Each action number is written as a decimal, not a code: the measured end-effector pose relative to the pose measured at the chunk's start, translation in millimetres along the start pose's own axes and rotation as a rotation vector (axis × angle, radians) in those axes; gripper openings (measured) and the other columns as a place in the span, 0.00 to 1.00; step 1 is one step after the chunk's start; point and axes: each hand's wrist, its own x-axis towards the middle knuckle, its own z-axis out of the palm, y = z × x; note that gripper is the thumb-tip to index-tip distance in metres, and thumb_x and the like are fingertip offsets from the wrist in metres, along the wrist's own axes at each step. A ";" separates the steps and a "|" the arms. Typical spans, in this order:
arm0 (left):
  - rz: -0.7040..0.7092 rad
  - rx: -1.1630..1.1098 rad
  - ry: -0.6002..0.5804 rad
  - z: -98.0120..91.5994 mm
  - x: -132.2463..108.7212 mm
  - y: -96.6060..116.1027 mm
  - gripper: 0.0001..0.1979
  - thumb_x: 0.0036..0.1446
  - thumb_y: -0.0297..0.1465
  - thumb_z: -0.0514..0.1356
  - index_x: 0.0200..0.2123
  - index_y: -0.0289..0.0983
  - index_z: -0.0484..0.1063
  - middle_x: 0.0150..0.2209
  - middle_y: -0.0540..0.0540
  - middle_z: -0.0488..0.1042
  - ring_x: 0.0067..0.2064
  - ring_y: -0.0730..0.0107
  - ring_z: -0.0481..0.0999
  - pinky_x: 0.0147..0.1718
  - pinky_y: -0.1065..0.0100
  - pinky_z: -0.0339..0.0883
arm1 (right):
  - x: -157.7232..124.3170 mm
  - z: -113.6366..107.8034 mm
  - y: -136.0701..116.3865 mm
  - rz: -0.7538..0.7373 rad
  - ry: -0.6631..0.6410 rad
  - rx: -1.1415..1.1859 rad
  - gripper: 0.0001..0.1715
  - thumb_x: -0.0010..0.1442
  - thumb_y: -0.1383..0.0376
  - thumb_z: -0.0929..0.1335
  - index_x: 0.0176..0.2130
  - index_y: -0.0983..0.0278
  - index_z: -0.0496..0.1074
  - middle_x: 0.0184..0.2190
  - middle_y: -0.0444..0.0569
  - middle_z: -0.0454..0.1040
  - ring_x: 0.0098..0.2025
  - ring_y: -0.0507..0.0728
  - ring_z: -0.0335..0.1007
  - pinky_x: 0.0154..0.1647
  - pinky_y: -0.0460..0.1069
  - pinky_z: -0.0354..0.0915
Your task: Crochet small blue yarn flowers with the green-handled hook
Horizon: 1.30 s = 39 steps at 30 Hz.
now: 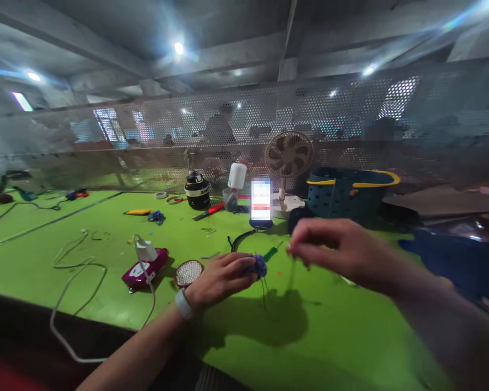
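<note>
My left hand (224,278), with a pale band on the wrist, has its fingers closed on a small blue bunched piece (259,266), fabric or yarn, I cannot tell which. Thin dark strands hang from it. Slightly higher and to the right, my right hand (334,247) is raised over the table with thumb and fingertips pinched together. Something tiny and pale shows at its fingertips, too small and blurred to name. A round dish of white beads (189,272) sits just left of my left hand. Between the hands lies a green-handled tool (272,252).
On the green table (342,336) stand a lit phone (261,201), a fan (289,155), a blue basket (342,190) and a black jar (197,191). A plum-coloured power bank (144,269) with a charger and white cable lies at left. Behind rises a perforated screen (155,130).
</note>
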 end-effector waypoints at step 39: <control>-0.017 -0.296 -0.014 -4.0 5.3 10.0 0.10 0.67 0.28 0.52 0.46 0.38 0.71 0.46 0.40 0.73 0.48 0.64 0.74 0.43 0.63 0.74 | 66.4 54.2 37.4 0.398 0.252 0.669 0.19 0.60 0.51 0.68 0.29 0.62 0.64 0.20 0.39 0.68 0.16 0.47 0.59 0.15 0.43 0.52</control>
